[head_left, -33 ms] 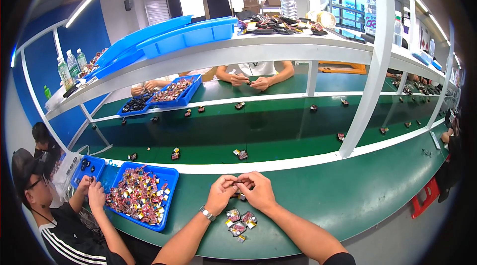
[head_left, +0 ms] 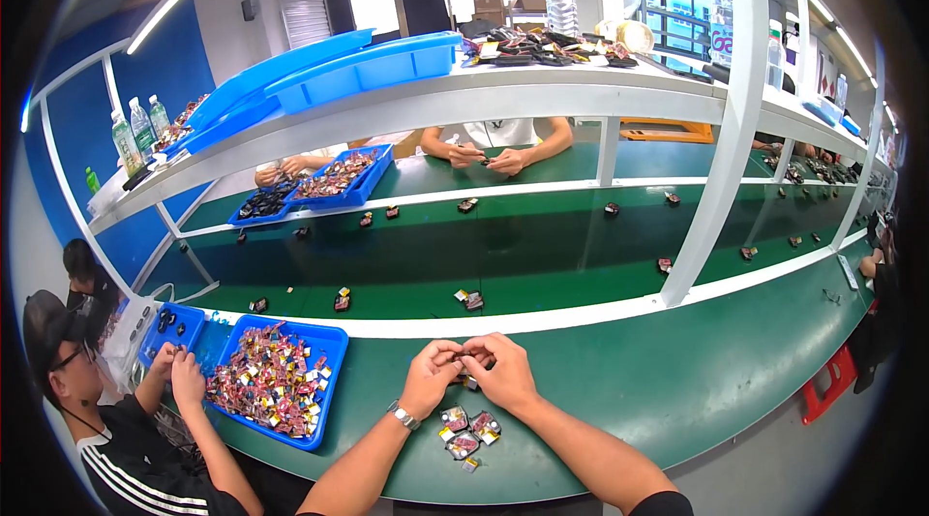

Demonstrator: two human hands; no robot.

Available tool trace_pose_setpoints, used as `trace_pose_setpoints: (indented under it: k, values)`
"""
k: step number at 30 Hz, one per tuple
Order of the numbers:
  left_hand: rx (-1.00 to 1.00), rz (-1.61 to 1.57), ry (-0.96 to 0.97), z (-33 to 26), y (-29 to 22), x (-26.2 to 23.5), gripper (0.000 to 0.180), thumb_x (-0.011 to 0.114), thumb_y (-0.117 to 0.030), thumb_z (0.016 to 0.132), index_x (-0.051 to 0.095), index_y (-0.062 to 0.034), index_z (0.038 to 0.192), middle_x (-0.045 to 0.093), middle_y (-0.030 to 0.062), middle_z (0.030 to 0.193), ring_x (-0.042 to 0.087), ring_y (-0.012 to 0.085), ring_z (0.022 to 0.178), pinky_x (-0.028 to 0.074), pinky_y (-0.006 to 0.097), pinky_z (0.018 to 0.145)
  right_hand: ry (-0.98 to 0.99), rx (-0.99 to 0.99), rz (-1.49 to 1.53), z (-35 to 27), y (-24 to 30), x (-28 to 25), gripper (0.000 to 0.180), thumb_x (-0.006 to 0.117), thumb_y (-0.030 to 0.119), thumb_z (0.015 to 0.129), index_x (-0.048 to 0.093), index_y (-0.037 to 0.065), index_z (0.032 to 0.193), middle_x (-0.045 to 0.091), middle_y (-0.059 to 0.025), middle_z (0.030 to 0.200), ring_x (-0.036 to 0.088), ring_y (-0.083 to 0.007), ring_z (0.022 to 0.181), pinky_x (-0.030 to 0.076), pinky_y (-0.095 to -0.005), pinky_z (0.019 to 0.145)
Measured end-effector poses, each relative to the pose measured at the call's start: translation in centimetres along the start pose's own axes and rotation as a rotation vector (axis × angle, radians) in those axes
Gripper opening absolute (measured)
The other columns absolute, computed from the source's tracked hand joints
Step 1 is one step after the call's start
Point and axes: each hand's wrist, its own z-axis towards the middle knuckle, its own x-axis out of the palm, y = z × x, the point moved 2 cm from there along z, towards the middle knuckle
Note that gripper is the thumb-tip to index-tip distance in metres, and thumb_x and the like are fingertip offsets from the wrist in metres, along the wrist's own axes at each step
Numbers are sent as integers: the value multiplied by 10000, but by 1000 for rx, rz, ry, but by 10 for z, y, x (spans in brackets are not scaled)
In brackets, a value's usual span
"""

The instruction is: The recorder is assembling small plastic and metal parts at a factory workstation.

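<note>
My left hand (head_left: 431, 379), with a metal watch on its wrist, and my right hand (head_left: 501, 377) meet above the green worktop. Their fingertips pinch a small dark electronic part (head_left: 462, 358), mostly covered by the fingers. Beneath the hands, another small piece with white and yellow bits (head_left: 470, 382) shows partly. A cluster of small black-cased electronic assemblies (head_left: 464, 445) with reddish insides and white-yellow pieces lies between my forearms. Left of my left arm stands a blue tray (head_left: 336, 361) heaped with similar red, white and yellow parts.
Beyond a white rail (head_left: 406, 327) runs a dark green belt (head_left: 542, 274) with scattered assemblies. A white post (head_left: 711, 129) rises at the right, under a shelf (head_left: 581, 90) holding blue trays and bottles. A co-worker (head_left: 126, 429) handles parts at my left; another person's hands (head_left: 489, 160) work opposite.
</note>
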Motion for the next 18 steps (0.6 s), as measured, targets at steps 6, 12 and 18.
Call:
trace_pose_setpoints:
  k: [6, 12, 18]
  values:
    - [-13, -11, -9, 2, 1, -1, 228, 556, 11, 924, 516, -16, 1147, 637, 86, 1092, 624, 129, 953, 545, 261, 777, 25, -17, -18, 2, 1, -1, 151, 685, 13, 810, 672, 9, 961, 642, -96, 900, 672, -169, 720, 546, -275, 645]
    - [70, -118, -84, 8, -2, 0, 252, 544, 26, 910, 506, 20, 1159, 605, 147, 1180, 632, 202, 1020, 564, 326, 845, -168, 115, -16, 35, -43, -27, 136, 689, 17, 808, 673, 8, 943, 654, -87, 906, 651, -143, 730, 542, -266, 669]
    - [87, 12, -90, 7, 6, -6, 201, 535, 30, 905, 541, 34, 1106, 621, 161, 1167, 652, 214, 995, 568, 326, 825, -382, 314, -231, 91, -88, -74, 122, 703, 64, 807, 682, -1, 908, 658, -118, 916, 669, -199, 747, 540, -318, 689]
